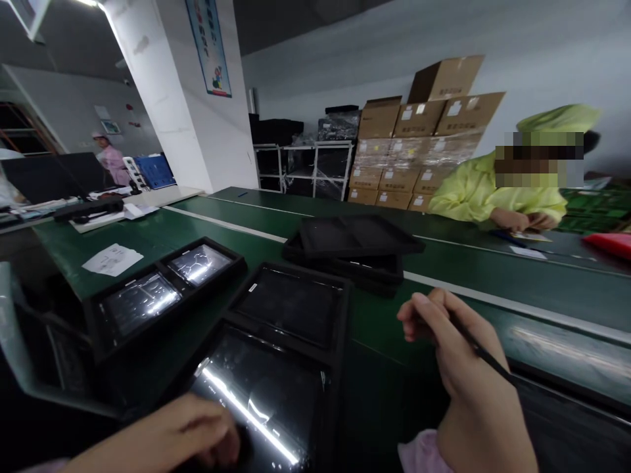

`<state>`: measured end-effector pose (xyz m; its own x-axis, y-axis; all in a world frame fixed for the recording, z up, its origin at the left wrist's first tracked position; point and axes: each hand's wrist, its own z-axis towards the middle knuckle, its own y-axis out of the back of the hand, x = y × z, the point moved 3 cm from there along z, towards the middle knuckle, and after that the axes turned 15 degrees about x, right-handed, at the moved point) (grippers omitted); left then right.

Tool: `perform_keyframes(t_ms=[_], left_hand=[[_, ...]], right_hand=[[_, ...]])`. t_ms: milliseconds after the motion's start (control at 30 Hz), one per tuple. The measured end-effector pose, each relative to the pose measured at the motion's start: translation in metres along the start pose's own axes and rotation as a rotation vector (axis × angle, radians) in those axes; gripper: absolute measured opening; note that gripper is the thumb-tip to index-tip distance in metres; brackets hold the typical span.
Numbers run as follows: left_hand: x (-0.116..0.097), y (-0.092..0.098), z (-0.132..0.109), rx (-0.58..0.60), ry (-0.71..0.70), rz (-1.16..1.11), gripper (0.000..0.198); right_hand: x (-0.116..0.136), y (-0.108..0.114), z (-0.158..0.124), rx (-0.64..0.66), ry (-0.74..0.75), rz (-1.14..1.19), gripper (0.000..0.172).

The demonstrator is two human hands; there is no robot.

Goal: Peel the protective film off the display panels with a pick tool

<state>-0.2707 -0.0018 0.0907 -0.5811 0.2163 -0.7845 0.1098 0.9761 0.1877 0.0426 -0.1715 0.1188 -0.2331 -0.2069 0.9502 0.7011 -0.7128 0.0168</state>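
My right hand [458, 355] hovers over the green bench with its fingers closed round a thin black stick-like tool [486, 358]. My left hand [190, 437] lies at the bottom edge, fingers curled against the near corner of a black tray [340, 341] that holds two dark glossy panels [261, 394]. I cannot tell whether the left hand grips anything. A second black tray [98, 315] with two panels sits just left of it.
A stack of empty black trays [352, 253] lies further back on the green conveyor bench [493, 276]. A person in a yellow-green coat [473, 190] works across it. Cardboard boxes [424, 144] are stacked behind. A monitor [54, 174], a paper sheet [112, 259] and a person in pink stand left.
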Motion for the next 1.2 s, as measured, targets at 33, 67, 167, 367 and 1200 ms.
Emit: perform_keyframes(t_ms=[33,67,167,367,1200], left_hand=[[-0.02,0.012,0.012,-0.063,-0.013,0.135,0.038],[-0.039,0.024,0.028,-0.111,-0.06,0.263,0.032],[-0.079,0.057,0.093,-0.118,-0.227,0.543,0.03],[-0.103,0.093,0.23,-0.267,-0.374,0.936,0.041],[-0.169,0.118,0.168,-0.433,-0.68,0.554,0.018]], right_hand=[[-0.001,-0.001,0.001,0.014,-0.014,-0.034,0.033],[-0.002,-0.002,0.002,0.02,-0.024,-0.06,0.032],[-0.003,-0.006,0.007,0.018,-0.002,-0.095,0.035],[-0.015,-0.002,0.023,0.055,0.001,-0.079,0.043],[-0.011,-0.093,0.009,0.131,0.161,-0.425,0.041]])
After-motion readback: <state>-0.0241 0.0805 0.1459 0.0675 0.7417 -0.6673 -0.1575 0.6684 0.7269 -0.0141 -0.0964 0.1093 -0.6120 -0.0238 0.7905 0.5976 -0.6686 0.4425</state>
